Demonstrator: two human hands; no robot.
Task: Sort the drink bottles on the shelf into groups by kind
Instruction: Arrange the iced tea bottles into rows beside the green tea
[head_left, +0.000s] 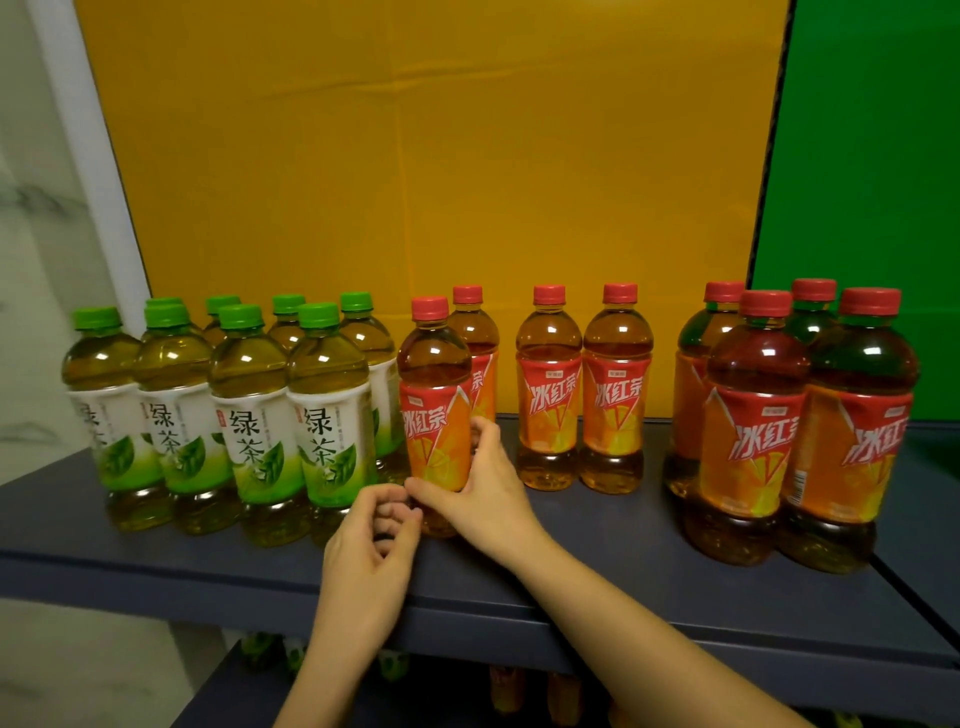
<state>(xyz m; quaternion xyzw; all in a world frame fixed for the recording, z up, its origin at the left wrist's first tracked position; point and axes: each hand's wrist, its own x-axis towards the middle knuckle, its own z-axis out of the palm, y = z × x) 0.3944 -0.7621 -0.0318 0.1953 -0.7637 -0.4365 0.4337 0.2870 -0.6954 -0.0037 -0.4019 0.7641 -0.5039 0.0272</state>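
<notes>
one full iced tea bottle (434, 374) stands at the shelf (156, 566) front, beside the green tea bottles (249, 415); we judge it heavy, stiff yet slick, best taken round its waist. it shows a red cap (429, 307), amber drink and an orange label (431, 441), which our right hand (483, 493) grips; our left hand (371, 540) curls at its base, whether gripping we cannot tell.

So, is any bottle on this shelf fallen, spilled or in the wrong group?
Nothing stands out: every bottle is upright, no spill. The green tea bottles stand left, the red-capped bottles right. The right hand grips one red-capped bottle.
</notes>
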